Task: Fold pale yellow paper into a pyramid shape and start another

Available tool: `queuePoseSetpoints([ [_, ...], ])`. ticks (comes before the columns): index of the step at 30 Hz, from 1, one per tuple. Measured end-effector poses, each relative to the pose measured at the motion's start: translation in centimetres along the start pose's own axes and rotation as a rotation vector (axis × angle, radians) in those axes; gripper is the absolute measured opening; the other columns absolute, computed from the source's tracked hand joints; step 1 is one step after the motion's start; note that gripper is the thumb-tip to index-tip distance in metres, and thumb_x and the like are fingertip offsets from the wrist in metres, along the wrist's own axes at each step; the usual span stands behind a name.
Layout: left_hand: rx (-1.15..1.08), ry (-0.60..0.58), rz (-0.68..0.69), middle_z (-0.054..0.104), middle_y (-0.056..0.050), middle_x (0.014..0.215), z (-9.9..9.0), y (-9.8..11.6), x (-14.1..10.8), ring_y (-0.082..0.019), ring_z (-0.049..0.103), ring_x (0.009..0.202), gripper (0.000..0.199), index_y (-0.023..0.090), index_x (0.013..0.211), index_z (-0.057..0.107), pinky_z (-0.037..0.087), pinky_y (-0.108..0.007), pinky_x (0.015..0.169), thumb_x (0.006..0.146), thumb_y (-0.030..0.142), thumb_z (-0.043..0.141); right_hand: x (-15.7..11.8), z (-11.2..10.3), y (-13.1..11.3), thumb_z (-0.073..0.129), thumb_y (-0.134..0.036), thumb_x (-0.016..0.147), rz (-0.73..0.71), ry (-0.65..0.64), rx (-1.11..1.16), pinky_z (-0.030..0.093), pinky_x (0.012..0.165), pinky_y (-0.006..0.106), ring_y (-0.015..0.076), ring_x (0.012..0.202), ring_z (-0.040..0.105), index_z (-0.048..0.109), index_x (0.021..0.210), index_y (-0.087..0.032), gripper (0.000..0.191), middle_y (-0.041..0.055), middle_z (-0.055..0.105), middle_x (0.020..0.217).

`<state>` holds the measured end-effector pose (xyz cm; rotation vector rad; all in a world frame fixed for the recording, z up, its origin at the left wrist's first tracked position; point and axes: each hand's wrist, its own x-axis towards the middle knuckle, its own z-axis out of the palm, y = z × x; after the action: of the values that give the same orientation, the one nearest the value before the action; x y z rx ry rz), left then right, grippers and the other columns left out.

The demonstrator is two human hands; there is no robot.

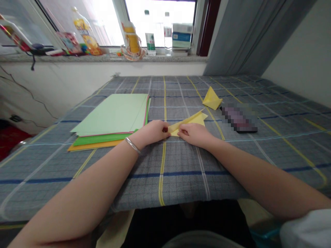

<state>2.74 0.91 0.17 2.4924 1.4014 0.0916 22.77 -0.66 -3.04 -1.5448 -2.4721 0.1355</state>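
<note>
A piece of folded yellow paper (196, 119) lies on the checked cloth in front of me, its layered, pointed end toward the upper right. My left hand (155, 132), with a silver bangle at the wrist, pinches the paper's left tip between thumb and fingers. Close beside it, my right hand (196, 134) has its fingers curled onto the paper's lower edge, covering part of it. Beyond them to the right stands a second folded yellow paper shape (212, 99), untouched.
A stack of coloured paper (116, 112), pale green on top, lies left of my hands. To the right is a phone (239, 119), its screen blurred out. Bottles, a tube (150, 43) and boxes (181, 36) line the windowsill (103, 58) behind the cloth-covered surface (181, 186).
</note>
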Motion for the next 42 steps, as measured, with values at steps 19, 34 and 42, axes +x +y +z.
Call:
queuePoseSetpoints([
  [19, 0.024, 0.089, -0.019, 0.065, -0.002, 0.074, 1.4, 0.2, 0.6, -0.017, 0.058, 0.065, 0.029, 0.019, 0.084, 0.062, 0.032, -0.025, 0.054, 0.081, 0.048, 0.06, 0.4, 0.3, -0.4, 0.045, -0.036, 0.091, 0.068, -0.027, -0.072, 0.021, 0.053, 0.03, 0.0167, 0.064, 0.056, 0.066, 0.08, -0.019, 0.029, 0.0064, 0.07, 0.078],
  [34, 0.076, 0.069, 0.0, 0.065, -0.002, 0.078, 1.4, 0.7, 0.6, -0.018, 0.06, 0.07, 0.016, 0.021, 0.089, 0.056, 0.033, -0.026, 0.056, 0.086, 0.036, 0.055, 0.0, 0.1, 0.6, 0.054, -0.017, 0.086, -0.272, 0.104, 0.064, 0.038, 0.07, 0.027, 0.0171, 0.085, 0.057, 0.068, 0.09, -0.02, 0.015, 0.0042, 0.067, 0.091],
  [42, 0.055, 0.037, 0.028, 0.065, -0.002, 0.079, 0.9, 1.1, 0.2, -0.018, 0.059, 0.069, 0.015, 0.02, 0.09, 0.056, 0.036, -0.026, 0.058, 0.086, 0.034, 0.053, -0.1, 0.0, 1.0, 0.051, -0.016, 0.091, -0.472, 0.11, -0.065, 0.043, 0.083, 0.034, 0.0213, 0.097, 0.056, 0.073, 0.102, -0.024, 0.025, 0.0071, 0.066, 0.103],
])
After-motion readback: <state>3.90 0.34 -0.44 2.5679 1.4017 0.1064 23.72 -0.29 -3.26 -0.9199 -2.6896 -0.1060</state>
